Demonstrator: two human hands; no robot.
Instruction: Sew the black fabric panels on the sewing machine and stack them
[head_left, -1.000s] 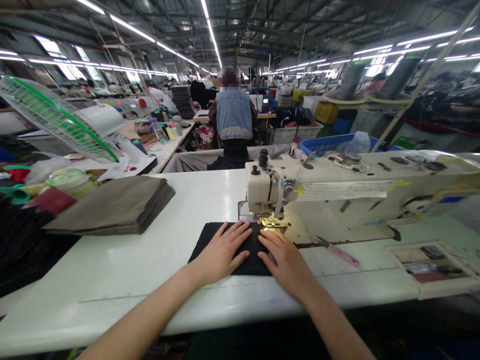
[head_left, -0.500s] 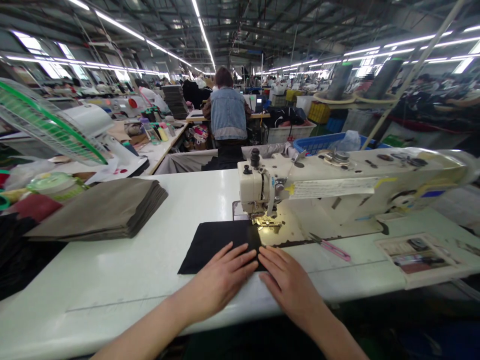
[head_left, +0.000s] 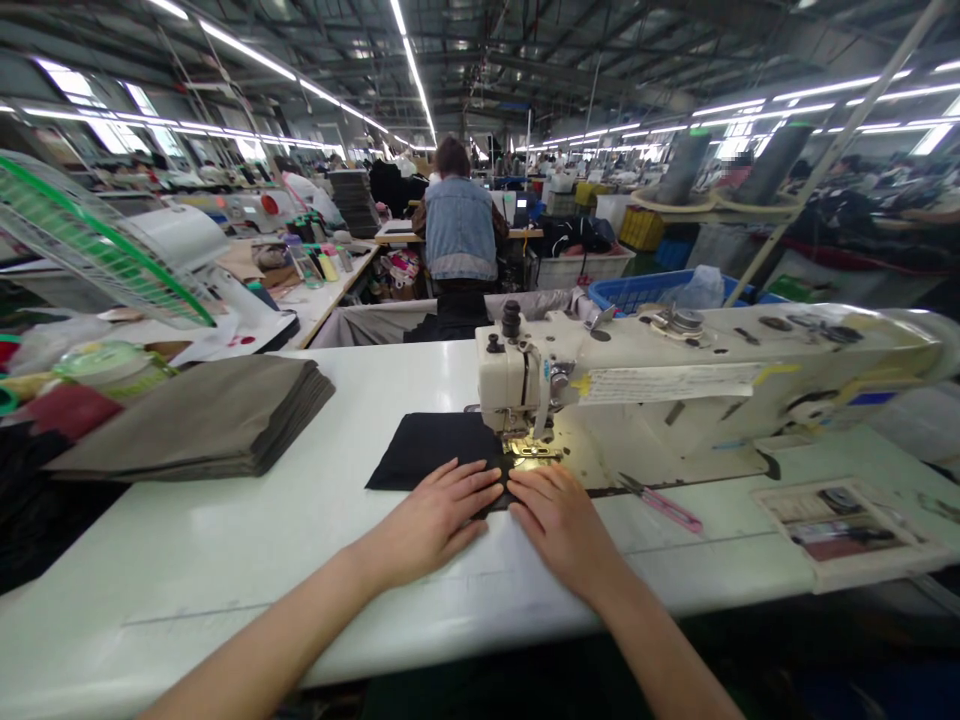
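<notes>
A black fabric piece (head_left: pixel 429 447) lies flat on the white table (head_left: pixel 247 560), its right edge under the presser foot of a cream sewing machine (head_left: pixel 675 385). My left hand (head_left: pixel 435 515) rests palm down on the fabric's near edge, fingers spread. My right hand (head_left: pixel 559 525) lies flat beside it, fingertips touching the fabric's near right corner just in front of the lit needle area (head_left: pixel 529 447). Neither hand grips anything.
A stack of grey-brown fabric pieces (head_left: pixel 202 415) sits at the left. Pink-handled snips (head_left: pixel 664 503) lie right of my hands, a small parts tray (head_left: pixel 847 520) further right. A green-and-white fan (head_left: pixel 112 245) stands far left. A person in a denim vest (head_left: pixel 459 235) sits ahead with their back turned.
The black fabric has moved away from me, further under the presser foot. Both hands slid forward with it and now rest on its near edge.
</notes>
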